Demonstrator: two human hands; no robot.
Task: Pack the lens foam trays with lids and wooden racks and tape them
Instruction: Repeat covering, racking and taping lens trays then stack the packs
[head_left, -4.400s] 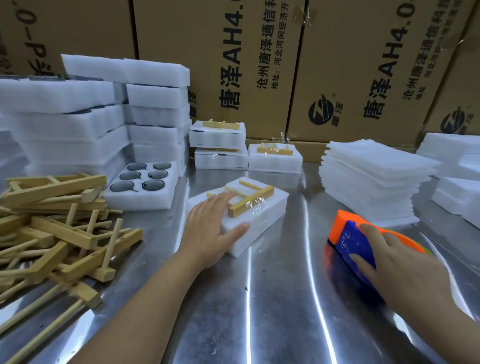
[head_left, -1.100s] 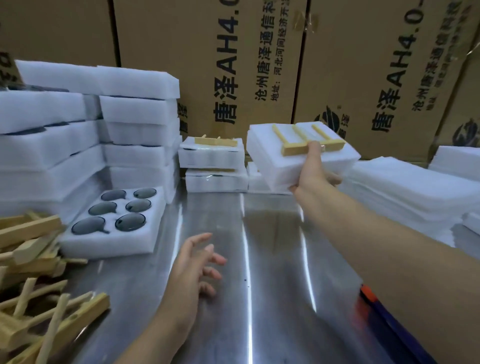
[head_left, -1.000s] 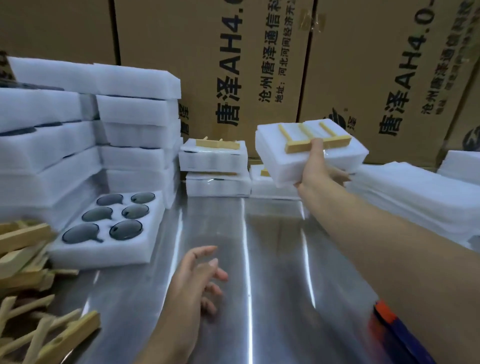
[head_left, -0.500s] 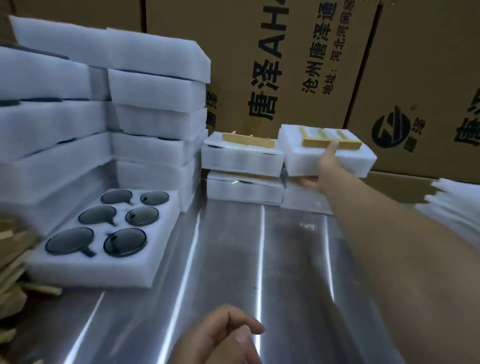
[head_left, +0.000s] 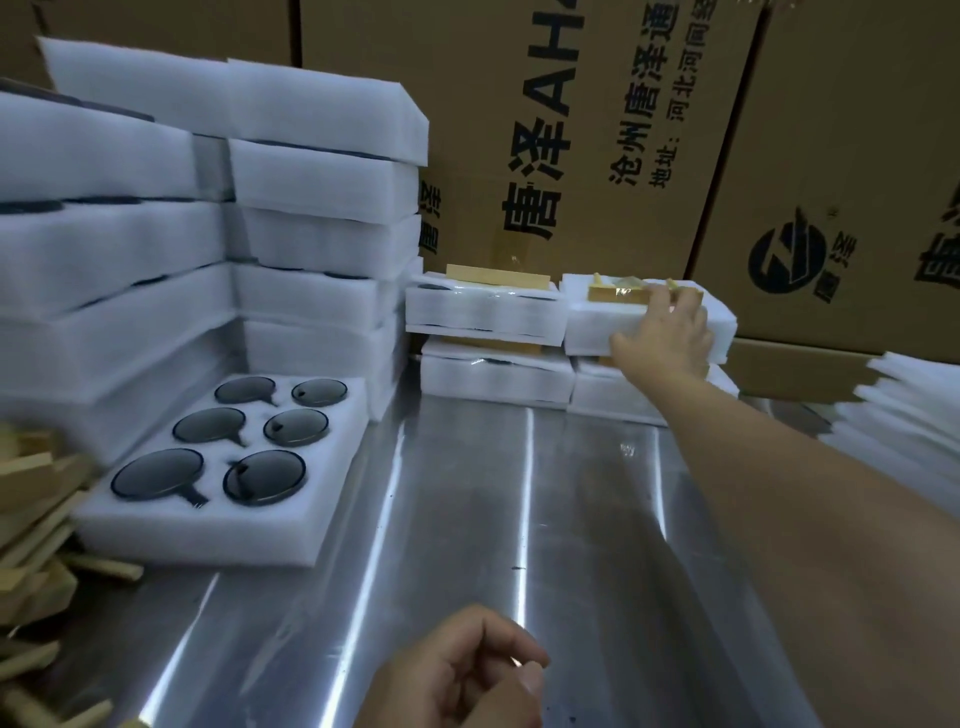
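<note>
Foam trays (head_left: 322, 182) are standing in tall white stacks on the left of a shiny metal table (head_left: 519, 519). Big brown cardboard boxes (head_left: 597, 130) are standing behind everything. Thin foam lids (head_left: 904, 431) are lying in a pile at the right edge. One open tray (head_left: 208, 540) is sitting in front of the stacks, with six dark round lenses (head_left: 265, 477) lying in its holes. Loose racks (head_left: 31, 519) are lying in a heap at the far left.

At the back, taped packs (head_left: 485, 312) are sitting in two small piles, side by side. The right hand (head_left: 662, 338) is holding the top right pack (head_left: 592, 325). Its fingers are bending over the top edge onto the wooden rack (head_left: 618, 293) taped there. The left hand (head_left: 467, 675) is hanging low over the table. Its fingers are curling loosely and holding nothing.
</note>
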